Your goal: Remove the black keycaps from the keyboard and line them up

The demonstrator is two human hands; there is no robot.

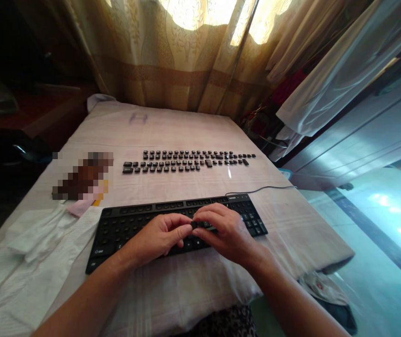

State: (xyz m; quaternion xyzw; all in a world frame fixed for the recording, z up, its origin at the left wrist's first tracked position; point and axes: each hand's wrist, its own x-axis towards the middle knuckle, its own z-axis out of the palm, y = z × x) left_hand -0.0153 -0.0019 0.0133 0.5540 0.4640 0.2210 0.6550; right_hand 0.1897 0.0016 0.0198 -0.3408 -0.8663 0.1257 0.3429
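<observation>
A black keyboard (106,234) lies on the cloth-covered surface in front of me, with its left part showing small key stubs without caps. Over its middle, my left hand (165,231) and my right hand (226,229) meet fingertip to fingertip. Both are closed in a pinch around a small black keycap (194,225), largely hidden by the fingers. Caps still sit on the number pad at the right end. Beyond the keyboard, loose black keycaps (167,164) are laid out in several rows.
A cable (259,189) runs from the keyboard's back edge to the right. White cloth (46,243) lies at the left, beside a blurred-out patch (83,178). Patterned curtains (172,70) hang behind the cloth-covered surface (109,126). Hanging clothes (312,93) are at the right.
</observation>
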